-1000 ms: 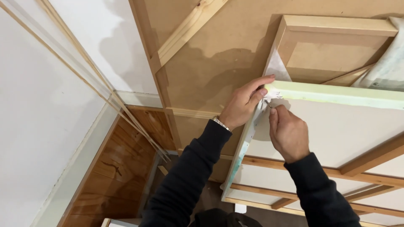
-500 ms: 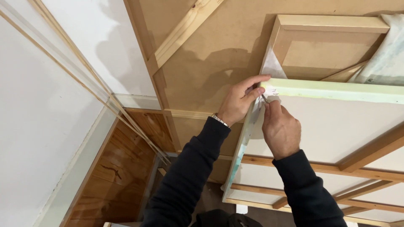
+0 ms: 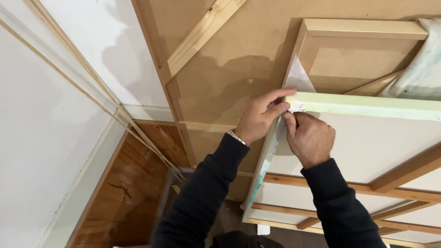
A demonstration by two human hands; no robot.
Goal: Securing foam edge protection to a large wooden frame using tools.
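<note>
A stretched canvas [image 3: 367, 142] with a pale green edge leans back-side out, its wooden stretcher bars showing. My left hand [image 3: 262, 117] presses its fingertips on the canvas's upper left corner. My right hand [image 3: 308, 138] is closed just below that corner, pinching the folded white cloth [image 3: 294, 108] there; whether it holds a small tool is hidden by the fingers. Both arms wear dark sleeves, and a metal band sits on my left wrist.
A brown hardboard panel [image 3: 229, 69] with wooden battens stands behind the canvas. A second framed panel [image 3: 363, 50] and a plastic-wrapped piece [image 3: 422, 69] are at the upper right. White wall and thin wooden strips [image 3: 92, 87] fill the left, with wooden floor [image 3: 124, 188] below.
My hands have drawn closer together on the canvas corner, and my right hand has shifted slightly up and left toward the fold.
</note>
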